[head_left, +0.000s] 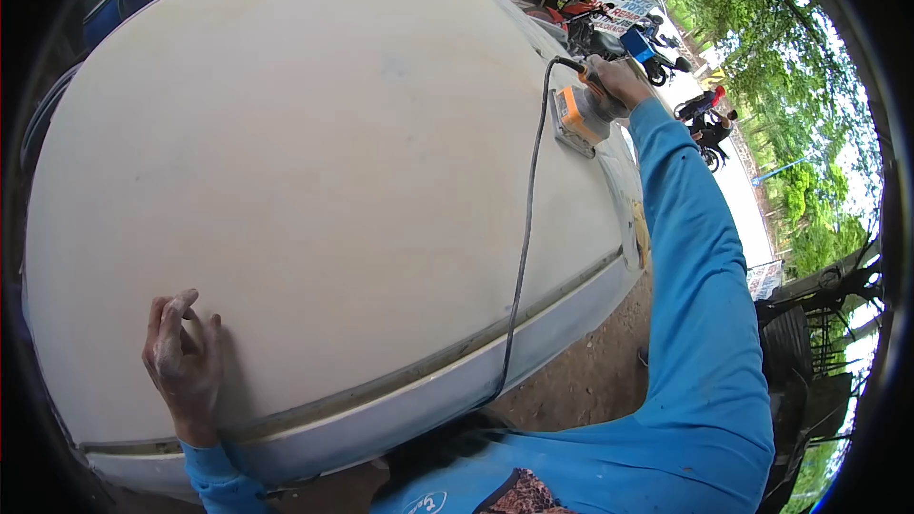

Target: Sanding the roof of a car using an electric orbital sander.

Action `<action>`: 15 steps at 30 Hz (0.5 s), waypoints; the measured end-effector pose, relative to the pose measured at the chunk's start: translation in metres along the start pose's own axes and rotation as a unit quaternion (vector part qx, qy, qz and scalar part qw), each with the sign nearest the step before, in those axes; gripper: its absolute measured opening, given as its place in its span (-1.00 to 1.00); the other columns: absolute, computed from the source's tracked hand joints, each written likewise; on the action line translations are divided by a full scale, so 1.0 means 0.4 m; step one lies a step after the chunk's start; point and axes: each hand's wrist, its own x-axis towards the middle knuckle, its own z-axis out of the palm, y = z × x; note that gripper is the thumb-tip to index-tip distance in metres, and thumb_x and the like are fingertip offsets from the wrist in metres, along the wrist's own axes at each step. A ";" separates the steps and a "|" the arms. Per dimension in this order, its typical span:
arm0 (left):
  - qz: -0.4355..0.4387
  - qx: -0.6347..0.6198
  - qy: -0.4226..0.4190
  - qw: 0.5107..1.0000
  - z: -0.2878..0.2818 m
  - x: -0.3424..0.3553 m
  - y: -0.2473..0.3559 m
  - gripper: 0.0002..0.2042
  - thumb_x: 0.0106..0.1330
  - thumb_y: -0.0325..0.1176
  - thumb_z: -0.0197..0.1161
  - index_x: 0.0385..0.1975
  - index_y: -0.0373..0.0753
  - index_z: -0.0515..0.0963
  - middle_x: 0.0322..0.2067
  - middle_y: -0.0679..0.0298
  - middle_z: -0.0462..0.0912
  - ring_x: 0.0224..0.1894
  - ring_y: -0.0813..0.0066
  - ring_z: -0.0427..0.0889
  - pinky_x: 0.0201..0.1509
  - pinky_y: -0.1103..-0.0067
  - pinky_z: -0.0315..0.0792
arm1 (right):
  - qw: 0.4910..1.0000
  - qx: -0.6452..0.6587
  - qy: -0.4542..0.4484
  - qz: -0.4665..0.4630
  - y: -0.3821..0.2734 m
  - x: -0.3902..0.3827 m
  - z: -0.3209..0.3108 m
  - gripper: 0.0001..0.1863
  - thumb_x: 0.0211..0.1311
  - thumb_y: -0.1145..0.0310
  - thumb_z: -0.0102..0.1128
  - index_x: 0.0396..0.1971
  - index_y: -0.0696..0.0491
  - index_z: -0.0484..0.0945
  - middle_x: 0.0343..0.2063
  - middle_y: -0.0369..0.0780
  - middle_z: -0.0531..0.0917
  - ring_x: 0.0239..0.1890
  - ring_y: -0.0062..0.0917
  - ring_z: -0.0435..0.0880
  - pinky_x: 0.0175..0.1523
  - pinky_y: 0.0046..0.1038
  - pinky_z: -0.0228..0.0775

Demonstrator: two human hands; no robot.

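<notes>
A broad, pale, curved panel (pixel 333 162), like a vehicle roof, fills most of the view, with faint smudges and a groove along its near edge. My right hand (pixel 619 81), at the far end of my outstretched arm, grips an orange-and-grey electric sander (pixel 586 114), which rests on the panel's right edge. Its black cord (pixel 526 228) hangs across the panel and over the near edge. My left hand (pixel 186 352) is at the lower left of the panel with bent fingers apart and nothing held in them, its fingertips raised or lightly touching; I cannot tell which.
Parked motorbikes (pixel 657 67), people on a motorbike (pixel 709 128), a painted sign and trees (pixel 800 190) stand beyond the right edge. Blue and green drums (pixel 105 19) are at the upper left. A dirt floor (pixel 581 381) shows below the panel; dark posts and metal stand at the right.
</notes>
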 end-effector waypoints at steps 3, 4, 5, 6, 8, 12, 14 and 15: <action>-0.019 -0.004 -0.007 1.000 0.006 -0.017 0.009 -0.56 0.07 -0.80 0.33 -0.01 -0.35 0.60 -0.25 0.24 0.52 -0.40 0.65 0.41 -0.53 0.61 0.17 | 0.999 -0.007 0.013 0.035 -0.019 0.039 -0.004 -0.30 0.46 -0.13 -0.33 0.11 0.16 0.57 0.21 0.16 0.55 0.28 -0.01 0.52 0.35 -0.18 0.24; -0.017 -0.003 -0.006 1.000 0.011 -0.020 0.010 -0.56 0.06 -0.81 0.32 -0.01 -0.35 0.60 -0.25 0.24 0.53 -0.40 0.64 0.41 -0.53 0.62 0.17 | 0.999 -0.006 0.012 0.036 -0.022 0.057 -0.002 -0.30 0.46 -0.13 -0.33 0.11 0.16 0.57 0.21 0.16 0.55 0.28 -0.01 0.52 0.35 -0.18 0.24; -0.012 -0.012 -0.006 1.000 0.025 -0.035 0.023 -0.55 0.05 -0.82 0.31 -0.01 -0.34 0.59 -0.24 0.24 0.53 -0.39 0.64 0.42 -0.53 0.62 0.16 | 1.000 0.023 0.001 0.019 -0.010 0.070 0.001 -0.30 0.43 -0.15 -0.26 0.10 0.15 0.59 0.18 0.12 0.57 0.23 -0.09 0.54 0.32 -0.21 0.24; -0.015 -0.002 -0.006 1.000 0.033 -0.045 0.029 -0.55 0.05 -0.82 0.31 -0.01 -0.34 0.59 -0.24 0.24 0.53 -0.39 0.64 0.42 -0.53 0.62 0.16 | 0.999 0.047 -0.005 0.021 -0.006 0.085 0.008 -0.30 0.41 -0.16 -0.20 0.08 0.15 0.62 0.15 0.08 0.59 0.17 -0.17 0.56 0.29 -0.24 0.25; 0.015 0.000 0.014 1.000 0.051 -0.052 0.033 -0.54 -0.03 -0.80 0.36 -0.05 -0.34 0.59 -0.26 0.15 0.57 -0.41 0.56 0.49 -0.54 0.57 0.24 | 0.999 0.033 -0.011 -0.018 0.010 0.118 0.021 -0.33 0.41 -0.16 -0.19 0.05 0.12 0.63 0.13 0.04 0.61 0.14 -0.18 0.57 0.27 -0.26 0.27; -0.027 0.002 -0.002 1.000 0.081 -0.079 0.052 -0.53 -0.02 -0.80 0.34 -0.03 -0.35 0.59 -0.24 0.15 0.56 -0.38 0.56 0.49 -0.53 0.57 0.24 | 0.999 0.044 0.010 0.002 0.028 0.193 0.050 -0.39 0.42 -0.15 -0.22 0.01 0.02 0.64 -0.01 -0.07 0.67 0.01 -0.30 0.60 0.18 -0.27 0.32; -0.052 -0.026 0.008 0.998 0.110 -0.102 0.074 -0.53 0.00 -0.80 0.31 -0.02 -0.35 0.59 -0.24 0.17 0.53 -0.39 0.58 0.46 -0.53 0.57 0.22 | 0.998 0.061 -0.001 -0.010 0.043 0.220 0.060 -0.41 0.43 -0.14 -0.24 -0.01 -0.02 0.64 -0.06 -0.11 0.69 -0.04 -0.35 0.61 0.14 -0.28 0.34; -0.053 -0.016 0.009 0.998 0.117 -0.108 0.080 -0.53 0.00 -0.80 0.31 -0.02 -0.35 0.59 -0.24 0.17 0.53 -0.39 0.58 0.46 -0.53 0.57 0.22 | 0.995 0.031 -0.007 -0.095 0.048 0.230 0.062 -0.44 0.42 -0.15 -0.20 -0.04 -0.04 0.65 -0.11 -0.14 0.70 -0.09 -0.40 0.61 0.09 -0.31 0.35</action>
